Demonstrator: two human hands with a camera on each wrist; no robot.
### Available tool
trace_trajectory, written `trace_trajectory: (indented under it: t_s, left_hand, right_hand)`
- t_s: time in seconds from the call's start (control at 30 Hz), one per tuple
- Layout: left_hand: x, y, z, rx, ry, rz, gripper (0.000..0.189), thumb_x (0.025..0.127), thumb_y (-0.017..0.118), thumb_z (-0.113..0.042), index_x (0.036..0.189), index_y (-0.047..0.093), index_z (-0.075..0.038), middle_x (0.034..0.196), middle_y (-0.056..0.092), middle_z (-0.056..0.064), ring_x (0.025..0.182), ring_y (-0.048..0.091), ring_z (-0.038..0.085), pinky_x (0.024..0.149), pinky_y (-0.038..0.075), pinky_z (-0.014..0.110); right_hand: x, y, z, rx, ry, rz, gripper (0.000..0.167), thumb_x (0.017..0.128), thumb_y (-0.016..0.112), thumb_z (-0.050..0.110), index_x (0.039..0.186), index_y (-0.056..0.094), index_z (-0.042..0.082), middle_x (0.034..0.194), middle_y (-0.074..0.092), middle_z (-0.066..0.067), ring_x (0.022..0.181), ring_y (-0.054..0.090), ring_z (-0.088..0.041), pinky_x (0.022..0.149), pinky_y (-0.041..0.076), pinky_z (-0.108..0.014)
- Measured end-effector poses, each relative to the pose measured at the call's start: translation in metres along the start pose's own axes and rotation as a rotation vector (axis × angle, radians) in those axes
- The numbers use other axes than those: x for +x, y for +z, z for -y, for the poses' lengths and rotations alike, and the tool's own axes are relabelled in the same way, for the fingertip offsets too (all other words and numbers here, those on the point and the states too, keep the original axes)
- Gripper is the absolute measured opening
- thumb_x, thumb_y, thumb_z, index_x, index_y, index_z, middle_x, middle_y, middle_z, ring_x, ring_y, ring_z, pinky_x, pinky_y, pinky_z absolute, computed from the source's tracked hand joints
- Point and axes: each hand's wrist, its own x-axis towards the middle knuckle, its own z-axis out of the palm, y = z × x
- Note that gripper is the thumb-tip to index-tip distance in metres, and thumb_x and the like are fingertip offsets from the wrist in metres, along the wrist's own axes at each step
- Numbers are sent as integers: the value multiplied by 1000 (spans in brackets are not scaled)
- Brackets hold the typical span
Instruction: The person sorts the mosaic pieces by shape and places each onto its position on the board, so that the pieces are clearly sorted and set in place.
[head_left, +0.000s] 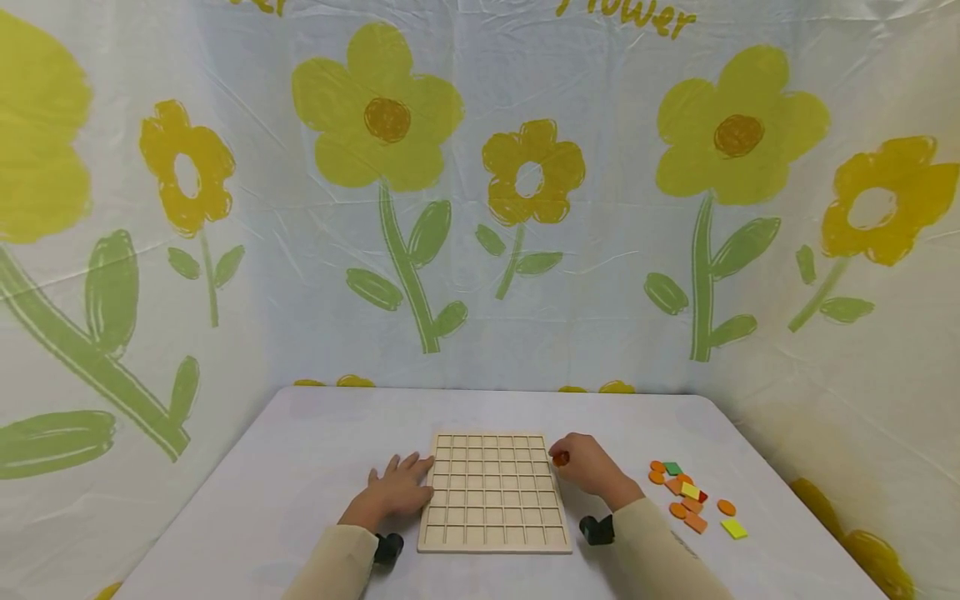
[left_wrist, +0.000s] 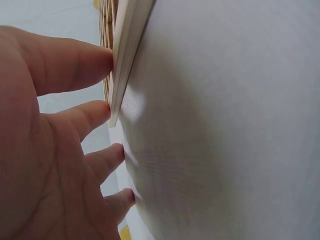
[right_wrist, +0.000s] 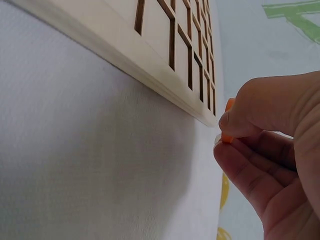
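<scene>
A pale wooden grid board (head_left: 498, 482) with rows of square cells lies flat on the white table. My left hand (head_left: 396, 486) is at its left side, fingers spread; in the left wrist view the thumb (left_wrist: 75, 62) and index fingertip touch the board's edge while other fingertips reach down to the table. By the board's upper right edge, my right hand (head_left: 587, 464) pinches an orange disc (right_wrist: 228, 120) between thumb and fingers. The right wrist view shows the disc held on edge, close beside the board's corner.
Right of the right hand lies a loose group of flat pieces: orange discs (head_left: 726, 507), orange squares (head_left: 696, 522), a green piece (head_left: 672, 468), yellow pieces (head_left: 734, 529) and a small red one (head_left: 702, 497). A flower-printed cloth (head_left: 600, 250) hangs behind the table.
</scene>
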Motion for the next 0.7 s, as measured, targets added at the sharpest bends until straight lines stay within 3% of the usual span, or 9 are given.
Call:
trace_trajectory:
  t_s: [0.3, 0.7]
  left_hand:
    - [-1, 0, -1, -4, -2, 4, 57, 92, 49, -32, 146, 44, -14, 155, 35, 15, 145, 20, 48, 110, 10, 74]
    - [6, 4, 2, 4, -10, 9, 57, 92, 44, -31, 148, 42, -18, 156, 33, 13, 146, 19, 46, 109, 9, 75]
  right_hand:
    - [2, 6, 7, -5, -47, 2, 21, 80, 68, 1, 100, 72, 6, 98, 68, -6, 83, 55, -17, 77, 53, -37]
    - [6, 13, 13, -53, -110, 0, 13, 82, 69, 2, 93, 74, 5, 88, 68, -3, 77, 56, -15, 72, 53, -35]
